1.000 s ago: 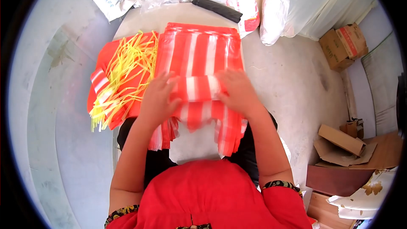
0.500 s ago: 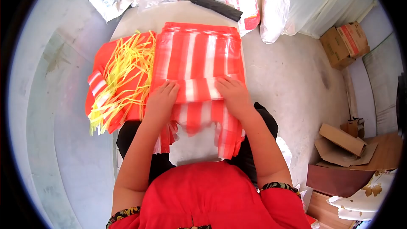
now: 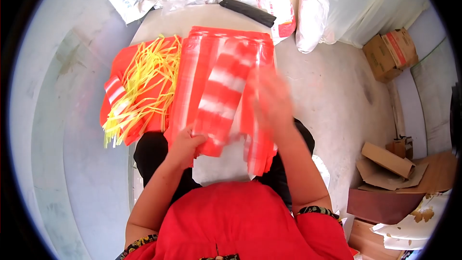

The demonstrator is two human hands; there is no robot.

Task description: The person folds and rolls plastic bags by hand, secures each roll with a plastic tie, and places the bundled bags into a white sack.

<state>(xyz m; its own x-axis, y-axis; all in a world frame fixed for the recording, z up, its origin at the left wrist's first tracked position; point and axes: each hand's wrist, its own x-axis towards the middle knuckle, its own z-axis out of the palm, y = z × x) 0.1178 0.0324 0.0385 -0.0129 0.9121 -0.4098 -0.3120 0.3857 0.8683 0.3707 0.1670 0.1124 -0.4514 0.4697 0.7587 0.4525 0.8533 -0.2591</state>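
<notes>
A stack of red-and-white striped plastic carrier bags (image 3: pixel 192 62) lies in front of me, its cut handles hanging towards my lap. Slanting across the top is one folded plastic bag (image 3: pixel 224 91), narrowed into a long strip. My left hand (image 3: pixel 185 147) is closed on the lower end of this strip, thumb on top. Over the right side of the stack, near the strip's upper part, my right hand (image 3: pixel 272 98) is smeared by motion, so its fingers cannot be made out. Yellow ribbon-like strips (image 3: pixel 149 74) lie on red plastic (image 3: pixel 118 65) to the left of the stack.
A black rolled bundle (image 3: pixel 248 12) and white printed bags (image 3: pixel 281 0) are at the back of the table (image 3: pixel 159 21). A white wrapped bundle (image 3: pixel 312 17) stands beyond its right side. Cardboard boxes (image 3: pixel 391 53) sit at far right, with an opened carton (image 3: pixel 392 166) nearer.
The top bag's folded band has turned from lying crosswise to slanting lengthwise. My left hand has moved down towards me with its end; my right hand has shifted slightly right and is now blurred.
</notes>
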